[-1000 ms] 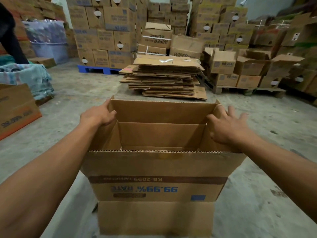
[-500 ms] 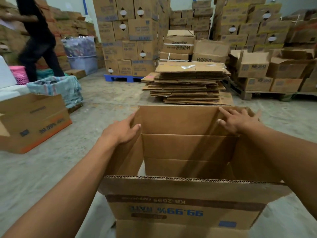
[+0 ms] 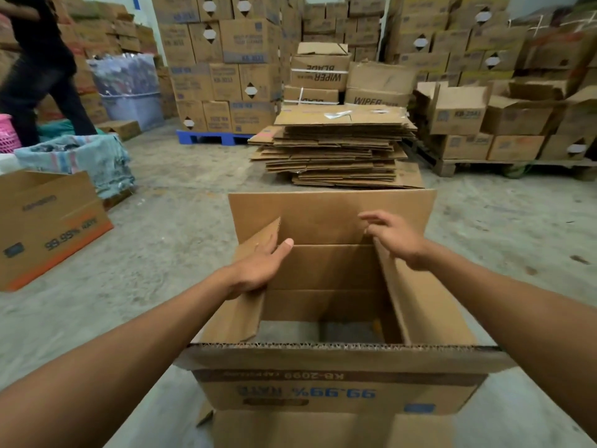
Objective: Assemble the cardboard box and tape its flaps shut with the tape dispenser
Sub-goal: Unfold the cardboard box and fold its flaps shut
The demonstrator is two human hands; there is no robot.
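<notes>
Hands: left hand (image 3: 258, 268) flat on box (image 3: 339, 392) side flap, right hand (image 3: 395, 239) open.

The cardboard box (image 3: 336, 392) is cut off at the bottom edge; left hand (image 3: 258, 270) fingertips hidden behind a side flap. Tape dispenser unseen.
</notes>
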